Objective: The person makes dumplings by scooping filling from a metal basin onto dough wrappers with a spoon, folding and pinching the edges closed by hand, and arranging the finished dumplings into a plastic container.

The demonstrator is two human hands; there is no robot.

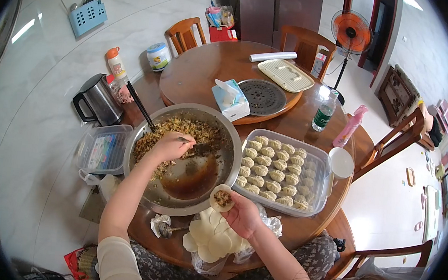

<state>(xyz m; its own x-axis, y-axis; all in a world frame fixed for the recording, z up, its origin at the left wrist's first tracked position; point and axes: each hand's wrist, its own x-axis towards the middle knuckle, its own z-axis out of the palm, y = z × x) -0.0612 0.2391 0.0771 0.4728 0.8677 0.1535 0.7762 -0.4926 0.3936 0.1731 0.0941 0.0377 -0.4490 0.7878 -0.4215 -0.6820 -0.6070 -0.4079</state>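
My left hand point(172, 146) is closed on a spoon point(183, 139) over the large steel bowl point(236, 157); the spoon's far end is hard to make out against the filling. Chopped filling point(179, 126) lies heaped along the bowl's far and left sides, with brown liquid pooled at the near side. In my right hand point(244, 215), a round dumpling wrapper point(221, 198) with some filling at its centre is held by the bowl's near rim. Below it, a pile of flat wrappers point(211, 234) rests on plastic. Rows of pleated dumplings point(274, 174) sit in a clear tray point(302, 212) to the right.
Black chopsticks point(140, 105) lean in the bowl. Another spoon point(166, 230) lies on the table near me. A tissue box point(230, 101), water bottle point(324, 112), pink spray bottle point(350, 127) and white dish point(341, 163) stand beyond. At left are a kettle point(99, 101) and plastic container point(104, 149).
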